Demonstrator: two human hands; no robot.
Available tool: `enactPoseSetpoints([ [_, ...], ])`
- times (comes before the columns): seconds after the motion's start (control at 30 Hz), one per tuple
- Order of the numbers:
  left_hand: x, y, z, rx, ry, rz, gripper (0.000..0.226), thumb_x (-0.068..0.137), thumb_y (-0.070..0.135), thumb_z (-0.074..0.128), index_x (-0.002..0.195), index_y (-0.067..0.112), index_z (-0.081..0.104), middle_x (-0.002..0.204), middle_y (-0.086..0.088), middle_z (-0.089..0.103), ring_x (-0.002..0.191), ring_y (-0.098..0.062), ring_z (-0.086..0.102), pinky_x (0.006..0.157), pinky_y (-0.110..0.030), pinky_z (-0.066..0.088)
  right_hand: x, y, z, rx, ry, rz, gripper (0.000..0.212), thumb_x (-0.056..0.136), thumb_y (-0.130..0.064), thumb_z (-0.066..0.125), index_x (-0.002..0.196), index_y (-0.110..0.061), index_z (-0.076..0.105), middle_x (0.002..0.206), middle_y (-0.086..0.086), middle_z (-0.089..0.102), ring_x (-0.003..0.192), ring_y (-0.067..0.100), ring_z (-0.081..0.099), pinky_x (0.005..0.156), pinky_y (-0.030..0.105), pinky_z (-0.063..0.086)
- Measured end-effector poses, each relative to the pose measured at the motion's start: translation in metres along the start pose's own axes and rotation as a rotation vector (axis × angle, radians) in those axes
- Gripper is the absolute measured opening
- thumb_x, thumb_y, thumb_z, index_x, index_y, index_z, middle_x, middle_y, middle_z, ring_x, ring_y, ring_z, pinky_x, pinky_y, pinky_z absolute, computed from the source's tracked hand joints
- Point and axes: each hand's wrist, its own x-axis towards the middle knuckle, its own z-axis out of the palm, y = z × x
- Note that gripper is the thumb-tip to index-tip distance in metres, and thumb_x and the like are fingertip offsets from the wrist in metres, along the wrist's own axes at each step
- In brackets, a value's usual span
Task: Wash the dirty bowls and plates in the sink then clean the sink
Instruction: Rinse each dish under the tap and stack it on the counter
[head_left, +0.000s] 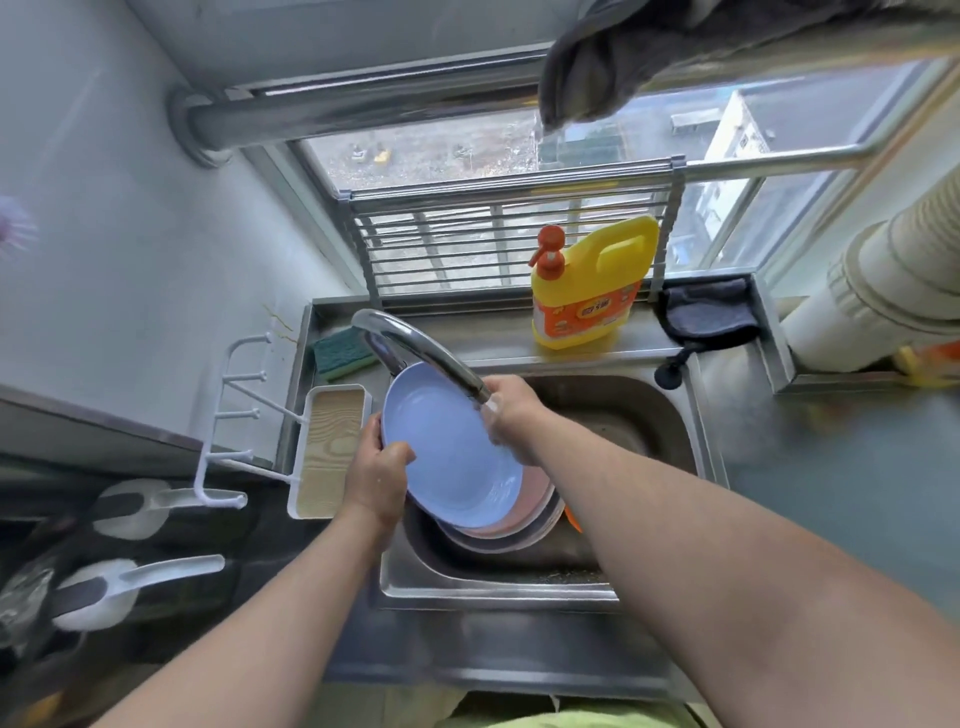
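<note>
A light blue plate is tilted over the steel sink, under the curved tap. My left hand grips its left rim with the thumb on the inner face. My right hand rests on the plate's right rim just below the tap's spout, where water runs over the fingers. Beneath the blue plate lies a stack of pink plates and bowls in the sink. Something orange shows at the stack's right edge.
A yellow detergent bottle with an orange pump stands on the back ledge. A green sponge lies at back left, a dark cloth at back right. A white tray sits left of the sink. A metal rack leans on the window.
</note>
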Motion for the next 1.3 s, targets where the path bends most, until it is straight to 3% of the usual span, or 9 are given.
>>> enactPoseSetpoints([
  [0.07, 0.002, 0.005, -0.002, -0.005, -0.033, 0.007, 0.051, 0.066, 0.020, 0.051, 0.109, 0.041, 0.066, 0.111, -0.013, 0.071, 0.106, -0.045, 0.067, 0.076, -0.051, 0.055, 0.000, 0.002, 0.005, 0.171, 0.048, 0.077, 0.032, 0.088, 0.004, 0.044, 0.072, -0.022, 0.054, 0.070, 0.005, 0.049, 0.060, 0.019, 0.040, 0.052, 0.028, 0.031],
  [0.17, 0.005, 0.011, -0.006, -0.012, -0.082, 0.008, 0.053, 0.065, 0.020, 0.050, 0.115, 0.031, 0.063, 0.112, -0.017, 0.070, 0.096, -0.038, 0.067, 0.072, -0.046, 0.054, -0.004, 0.004, 0.006, 0.335, 0.154, 0.141, 0.038, 0.090, 0.007, 0.041, 0.067, -0.020, 0.054, 0.057, 0.002, 0.051, 0.046, 0.016, 0.041, 0.042, 0.020, 0.032],
  [0.4, 0.019, 0.015, -0.006, 0.010, -0.199, 0.021, 0.038, 0.086, 0.005, 0.052, 0.112, 0.030, 0.065, 0.104, -0.011, 0.070, 0.086, -0.032, 0.066, 0.067, -0.040, 0.052, -0.025, 0.020, 0.000, 0.095, 0.325, 0.060, 0.016, 0.100, -0.023, 0.049, 0.095, -0.028, 0.064, 0.099, -0.003, 0.067, 0.091, 0.020, 0.062, 0.070, 0.032, 0.047],
  [0.5, 0.025, 0.011, -0.002, -0.006, -0.245, -0.026, 0.048, 0.096, -0.003, 0.045, 0.113, 0.037, 0.066, 0.107, -0.007, 0.073, 0.087, -0.030, 0.068, 0.066, -0.037, 0.052, -0.028, 0.039, -0.007, 0.016, 0.414, 0.107, 0.018, 0.104, -0.027, 0.041, 0.103, -0.027, 0.059, 0.105, 0.001, 0.065, 0.094, 0.023, 0.060, 0.080, 0.039, 0.052],
  [0.63, 0.033, -0.004, 0.005, -0.106, -0.257, -0.104, 0.054, 0.099, -0.002, 0.047, 0.128, 0.039, 0.064, 0.119, -0.005, 0.074, 0.101, -0.035, 0.071, 0.063, -0.035, 0.057, -0.034, 0.058, -0.012, -0.026, 0.487, 0.220, 0.018, 0.097, -0.018, 0.053, 0.109, -0.025, 0.042, 0.110, 0.004, 0.056, 0.086, 0.019, 0.054, 0.064, 0.034, 0.044],
  [0.83, 0.042, -0.017, 0.025, -0.250, -0.214, -0.227, 0.026, 0.112, 0.025, 0.048, 0.133, 0.035, 0.061, 0.124, -0.005, 0.075, 0.109, -0.037, 0.071, 0.089, -0.056, 0.060, -0.052, 0.082, -0.030, 0.276, 0.414, 0.268, 0.060, 0.092, -0.033, 0.064, 0.146, -0.024, 0.042, 0.134, 0.004, 0.056, 0.112, 0.026, 0.058, 0.091, 0.041, 0.052],
  [0.97, 0.041, -0.027, 0.043, -0.281, -0.238, -0.285, 0.031, 0.111, 0.044, 0.044, 0.132, 0.030, 0.062, 0.121, -0.003, 0.077, 0.110, -0.038, 0.073, 0.084, -0.056, 0.061, -0.065, 0.092, -0.041, 0.407, 0.338, 0.142, 0.035, 0.104, -0.026, 0.058, 0.138, -0.022, 0.058, 0.120, -0.003, 0.070, 0.105, 0.016, 0.067, 0.077, 0.032, 0.055],
  [1.17, 0.025, -0.037, 0.078, -0.419, -0.394, -0.592, 0.053, 0.106, 0.060, 0.039, 0.138, 0.025, 0.062, 0.122, -0.008, 0.077, 0.114, -0.038, 0.072, 0.091, -0.058, 0.059, -0.079, 0.111, -0.055, 0.457, 0.472, -0.017, 0.027, 0.108, -0.051, 0.043, 0.124, -0.050, 0.064, 0.118, -0.016, 0.074, 0.114, 0.013, 0.069, 0.095, 0.044, 0.057],
  [1.3, 0.021, -0.035, 0.087, -0.427, -0.470, -0.684, 0.065, 0.104, 0.069, 0.037, 0.133, 0.022, 0.070, 0.127, -0.013, 0.075, 0.121, -0.042, 0.067, 0.106, -0.060, 0.052, -0.084, 0.121, -0.068, 0.450, 0.544, 0.017, 0.030, 0.111, -0.044, 0.039, 0.118, -0.035, 0.067, 0.113, -0.005, 0.075, 0.113, 0.022, 0.069, 0.090, 0.040, 0.056],
])
